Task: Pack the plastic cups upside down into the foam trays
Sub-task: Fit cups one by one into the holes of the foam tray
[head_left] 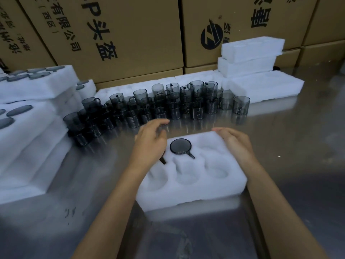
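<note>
A white foam tray (194,186) with several round pockets lies on the steel table in front of me. One smoky grey plastic cup (180,146) sits upside down in its far middle pocket, handle pointing toward me. A second cup is in the far left pocket, and only its handle (162,160) shows from under my left hand (150,143). That hand hovers over it with loosely bent fingers reaching away from me. My right hand (235,142) rests with straight fingers on the tray's far right corner. Several loose cups (168,104) stand stacked in a row behind.
Filled foam trays (28,128) are piled at the left. Empty foam trays (252,53) are stacked at the back right, with more lying flat behind the cups. Printed cardboard boxes (121,34) wall off the back. Bare steel table (298,146) lies to the right.
</note>
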